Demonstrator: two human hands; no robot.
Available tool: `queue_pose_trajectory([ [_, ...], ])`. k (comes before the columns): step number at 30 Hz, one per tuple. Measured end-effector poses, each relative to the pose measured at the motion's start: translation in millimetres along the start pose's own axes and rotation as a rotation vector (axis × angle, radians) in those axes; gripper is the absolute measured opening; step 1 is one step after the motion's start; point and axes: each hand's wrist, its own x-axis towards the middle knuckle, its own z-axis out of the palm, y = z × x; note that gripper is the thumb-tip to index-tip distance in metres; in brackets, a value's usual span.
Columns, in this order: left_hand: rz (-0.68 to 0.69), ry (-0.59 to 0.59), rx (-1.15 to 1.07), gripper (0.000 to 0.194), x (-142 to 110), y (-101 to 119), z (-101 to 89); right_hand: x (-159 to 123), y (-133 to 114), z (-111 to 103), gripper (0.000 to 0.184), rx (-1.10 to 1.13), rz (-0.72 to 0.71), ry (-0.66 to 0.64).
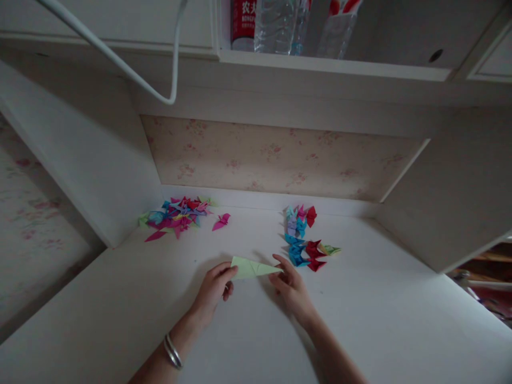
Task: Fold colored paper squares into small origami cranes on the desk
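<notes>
A pale green sheet of folded paper (253, 268), long and tapering to a point on the right, is held above the white desk. Creases run across its face. My left hand (214, 288) pinches the wide end between thumb and fingers. At the narrow tip, my right hand (293, 290) has its thumb and fingers closed around the paper, its index finger stretched a little past the upper edge. Just beyond my right hand lie folded paper pieces in blue (296, 253), red (314, 255) and yellow-green (330, 249).
A heap of colourful origami cranes (182, 216) lies at the back left, with one magenta crane (221, 222) beside it. More folded pieces (300, 220) stand at the back right. Overhead are a white cable (120, 64) and a shelf (340, 65) with plastic bottles (276, 26).
</notes>
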Motion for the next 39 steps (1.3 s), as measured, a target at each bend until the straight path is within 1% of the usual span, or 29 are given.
queue_pose_trajectory([
  [3, 0.032, 0.008, 0.012, 0.034, 0, -2, 0.4, -3, -10, 1, 0.051, 0.197, 0.058, -0.04],
  [7, 0.027, 0.005, 0.0, 0.036, 0, -1, 1.0, -5, -18, 2, 0.035, 0.308, 0.098, -0.05],
  [10, 0.009, 0.007, -0.018, 0.037, 0, 0, 1.6, -3, -16, 3, 0.027, 0.283, 0.105, -0.015],
  [14, -0.009, -0.01, -0.074, 0.04, -2, 2, 2.6, 0, -12, 3, 0.03, 0.197, 0.086, 0.067],
  [17, -0.022, -0.04, -0.098, 0.043, -2, 2, 2.6, 2, -12, 2, 0.03, 0.161, 0.067, 0.092],
  [20, -0.026, -0.046, -0.089, 0.043, -1, 1, 1.5, 2, -11, 1, 0.029, 0.147, 0.045, 0.11],
  [24, -0.028, -0.007, -0.073, 0.038, 1, -2, -0.2, 2, -10, 0, 0.028, 0.154, 0.039, 0.113],
  [28, 0.006, 0.003, -0.059, 0.03, 0, 0, -0.3, 2, -11, 0, 0.028, 0.192, 0.049, 0.114],
  [34, 0.009, 0.011, -0.039, 0.025, 0, 3, 0.1, 2, -14, 1, 0.037, 0.221, 0.052, 0.148],
  [39, 0.038, 0.024, -0.001, 0.025, 0, 2, 1.3, 1, -14, 1, 0.041, 0.281, 0.054, 0.152],
])
